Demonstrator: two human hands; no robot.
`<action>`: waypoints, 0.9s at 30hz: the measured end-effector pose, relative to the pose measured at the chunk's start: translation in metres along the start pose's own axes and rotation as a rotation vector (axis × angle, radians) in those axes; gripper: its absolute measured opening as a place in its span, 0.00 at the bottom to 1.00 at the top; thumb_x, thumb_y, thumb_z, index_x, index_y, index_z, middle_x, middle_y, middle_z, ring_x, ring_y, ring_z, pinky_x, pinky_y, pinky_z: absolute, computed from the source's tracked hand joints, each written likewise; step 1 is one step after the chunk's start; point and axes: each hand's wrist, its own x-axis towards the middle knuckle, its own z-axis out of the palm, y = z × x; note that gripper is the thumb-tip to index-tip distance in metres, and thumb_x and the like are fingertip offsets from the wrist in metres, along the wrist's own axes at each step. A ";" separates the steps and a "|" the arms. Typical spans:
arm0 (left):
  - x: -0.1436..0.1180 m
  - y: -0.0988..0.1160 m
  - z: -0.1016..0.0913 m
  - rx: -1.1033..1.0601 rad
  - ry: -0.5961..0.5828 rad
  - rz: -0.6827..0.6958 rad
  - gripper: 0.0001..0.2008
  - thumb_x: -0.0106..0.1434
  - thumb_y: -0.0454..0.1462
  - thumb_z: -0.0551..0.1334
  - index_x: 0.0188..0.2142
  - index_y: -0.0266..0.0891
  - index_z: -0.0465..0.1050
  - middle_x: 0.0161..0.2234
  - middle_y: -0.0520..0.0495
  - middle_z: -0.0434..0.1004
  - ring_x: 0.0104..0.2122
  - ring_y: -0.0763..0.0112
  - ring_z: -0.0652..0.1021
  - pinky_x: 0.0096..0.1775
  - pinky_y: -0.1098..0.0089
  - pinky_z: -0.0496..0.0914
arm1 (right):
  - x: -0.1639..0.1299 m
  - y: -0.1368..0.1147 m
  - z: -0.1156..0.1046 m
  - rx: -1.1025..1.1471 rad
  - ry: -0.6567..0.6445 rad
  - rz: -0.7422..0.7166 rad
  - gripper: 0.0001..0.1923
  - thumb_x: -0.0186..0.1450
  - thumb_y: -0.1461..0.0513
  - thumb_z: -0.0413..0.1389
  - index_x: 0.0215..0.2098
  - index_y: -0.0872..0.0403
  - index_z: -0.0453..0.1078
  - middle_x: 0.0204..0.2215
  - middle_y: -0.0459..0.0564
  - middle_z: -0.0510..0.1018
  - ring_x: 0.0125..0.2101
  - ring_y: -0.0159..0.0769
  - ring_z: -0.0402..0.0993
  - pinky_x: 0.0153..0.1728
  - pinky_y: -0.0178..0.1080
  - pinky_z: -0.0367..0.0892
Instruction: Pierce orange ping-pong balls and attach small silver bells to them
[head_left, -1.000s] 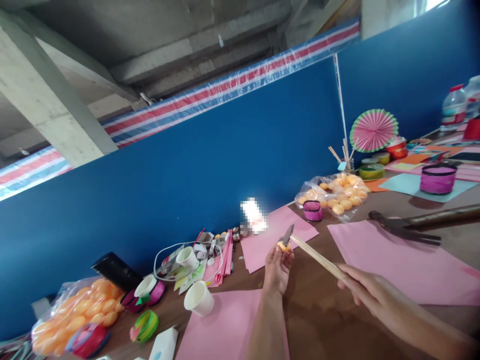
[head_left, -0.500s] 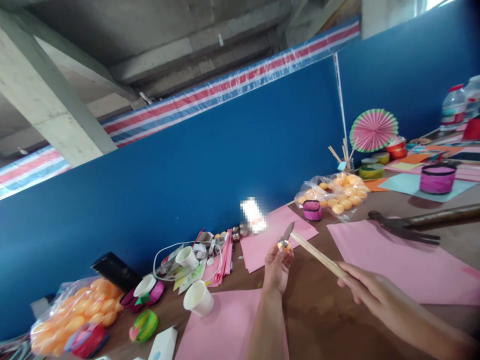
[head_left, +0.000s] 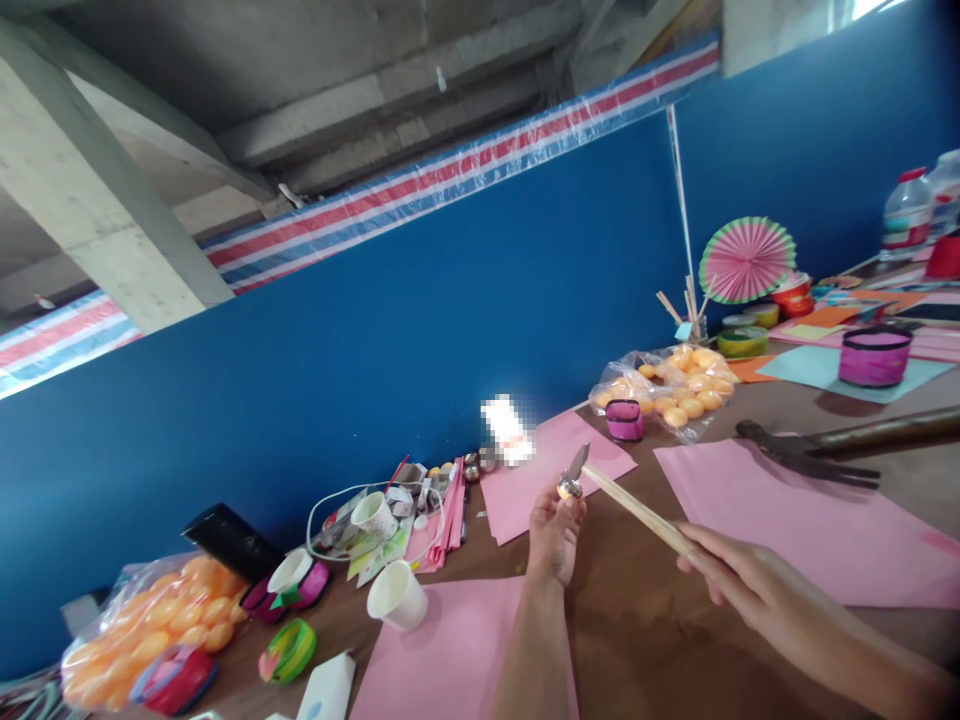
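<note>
Over a flat brown table [head_left: 630,620], your left hand [head_left: 555,538] is pinching a small shiny silver ball [head_left: 570,487], orangey underneath; your right hand [head_left: 739,575] is gripping a long pale wooden stick [head_left: 637,512].

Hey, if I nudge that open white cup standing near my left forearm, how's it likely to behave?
The white cup looks thin-walled, so it'd probably feel light and dent if squeezed. Its body seems to narrow toward the base, so a push near the rim may well tip it. Once over, its round side would likely let it roll.
</note>
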 end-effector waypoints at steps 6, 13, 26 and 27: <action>0.000 -0.001 -0.001 0.014 -0.002 0.009 0.19 0.46 0.32 0.66 0.40 0.39 0.71 0.38 0.47 0.73 0.37 0.73 0.74 0.44 0.68 0.65 | 0.001 0.000 -0.001 -0.008 -0.016 -0.027 0.15 0.61 0.58 0.46 0.45 0.49 0.64 0.32 0.47 0.78 0.28 0.34 0.74 0.25 0.29 0.68; 0.000 -0.001 -0.001 0.001 -0.026 0.001 0.20 0.45 0.31 0.67 0.40 0.39 0.71 0.37 0.47 0.73 0.36 0.73 0.74 0.44 0.69 0.64 | -0.001 0.001 -0.002 -0.007 0.022 -0.019 0.15 0.60 0.57 0.46 0.45 0.49 0.64 0.32 0.48 0.78 0.28 0.34 0.74 0.25 0.30 0.69; 0.004 -0.006 -0.005 0.121 0.000 0.065 0.23 0.45 0.31 0.66 0.43 0.40 0.69 0.39 0.46 0.73 0.39 0.72 0.73 0.44 0.69 0.63 | 0.001 -0.008 -0.008 -0.037 0.023 -0.038 0.14 0.60 0.57 0.47 0.42 0.48 0.67 0.24 0.45 0.78 0.20 0.32 0.73 0.21 0.29 0.68; 0.004 -0.007 -0.005 0.127 -0.011 0.061 0.23 0.45 0.31 0.66 0.43 0.40 0.69 0.39 0.46 0.73 0.39 0.72 0.73 0.44 0.70 0.62 | 0.001 -0.008 -0.009 -0.036 0.017 -0.044 0.14 0.60 0.57 0.47 0.42 0.49 0.67 0.24 0.45 0.78 0.21 0.31 0.73 0.22 0.29 0.68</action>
